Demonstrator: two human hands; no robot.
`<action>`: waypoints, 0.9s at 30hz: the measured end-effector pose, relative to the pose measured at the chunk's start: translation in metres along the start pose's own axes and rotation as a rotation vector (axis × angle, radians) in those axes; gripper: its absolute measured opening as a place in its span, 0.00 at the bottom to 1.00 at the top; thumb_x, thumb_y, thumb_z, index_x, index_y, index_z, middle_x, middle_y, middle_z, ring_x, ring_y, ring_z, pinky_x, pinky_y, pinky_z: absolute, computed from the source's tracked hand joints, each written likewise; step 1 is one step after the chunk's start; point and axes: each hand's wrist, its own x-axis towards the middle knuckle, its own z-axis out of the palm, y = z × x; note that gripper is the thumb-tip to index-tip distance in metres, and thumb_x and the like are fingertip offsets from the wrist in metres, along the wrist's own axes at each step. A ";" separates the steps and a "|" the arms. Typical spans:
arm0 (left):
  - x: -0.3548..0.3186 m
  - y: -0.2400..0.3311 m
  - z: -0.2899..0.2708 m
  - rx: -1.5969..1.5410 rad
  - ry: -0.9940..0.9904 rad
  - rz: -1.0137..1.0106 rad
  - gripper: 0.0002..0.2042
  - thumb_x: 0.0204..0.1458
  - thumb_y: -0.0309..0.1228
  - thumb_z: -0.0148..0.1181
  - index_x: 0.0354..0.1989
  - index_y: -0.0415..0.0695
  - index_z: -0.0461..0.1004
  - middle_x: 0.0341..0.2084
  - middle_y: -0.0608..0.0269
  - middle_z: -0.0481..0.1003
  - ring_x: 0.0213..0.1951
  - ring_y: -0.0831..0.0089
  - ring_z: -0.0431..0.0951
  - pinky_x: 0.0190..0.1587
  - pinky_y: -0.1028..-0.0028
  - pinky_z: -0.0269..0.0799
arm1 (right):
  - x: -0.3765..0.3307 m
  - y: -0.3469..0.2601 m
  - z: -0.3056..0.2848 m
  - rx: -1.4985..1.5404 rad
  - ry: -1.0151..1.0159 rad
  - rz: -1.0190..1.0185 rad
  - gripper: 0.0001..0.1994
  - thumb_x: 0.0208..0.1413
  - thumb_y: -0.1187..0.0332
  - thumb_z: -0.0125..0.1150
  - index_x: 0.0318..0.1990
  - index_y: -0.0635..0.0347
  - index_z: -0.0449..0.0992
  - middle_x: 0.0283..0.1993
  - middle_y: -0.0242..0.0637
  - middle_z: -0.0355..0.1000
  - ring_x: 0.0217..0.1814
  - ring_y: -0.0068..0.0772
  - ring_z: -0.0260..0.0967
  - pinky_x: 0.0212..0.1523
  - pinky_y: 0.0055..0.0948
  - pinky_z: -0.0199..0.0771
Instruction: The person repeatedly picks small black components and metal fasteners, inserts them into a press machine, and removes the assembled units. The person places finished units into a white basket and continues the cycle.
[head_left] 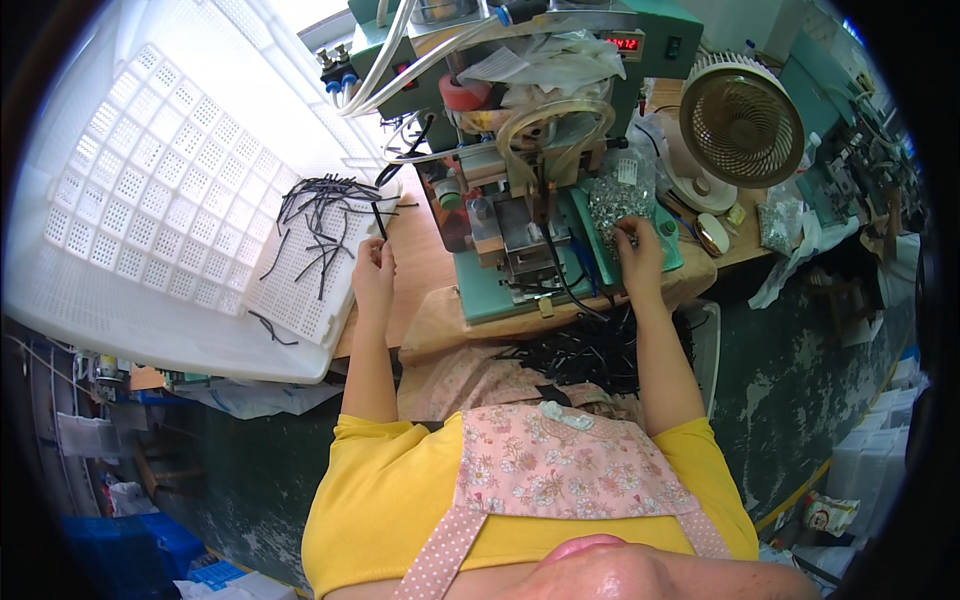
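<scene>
The left hand point(373, 268) pinches one black cord point(378, 220) upright at the white crate's point(150, 200) near corner — beside the loose cord pile point(322, 215). The right hand point(636, 245), fingers curled, picks among small metal clips point(615, 200) on the green machine's point(520, 150) right edge — both supplies within reach.

Wood bench point(425, 265) w/ a worn dark green front point(800, 390). Small beige fan point(740, 120) sits at the back right. Blue crates point(130, 550) on the floor, bottom left. Bright light up top.
</scene>
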 end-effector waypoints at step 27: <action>-0.084 0.196 0.068 -1.228 -0.941 -0.636 0.11 0.63 0.34 0.40 0.41 0.40 0.66 0.19 0.60 0.73 0.14 0.71 0.71 0.17 0.77 0.67 | 0.017 -0.057 -0.009 0.317 0.065 -0.196 0.09 0.51 0.74 0.61 0.40 0.60 0.71 0.37 0.38 0.72 0.43 0.37 0.69 0.47 0.28 0.67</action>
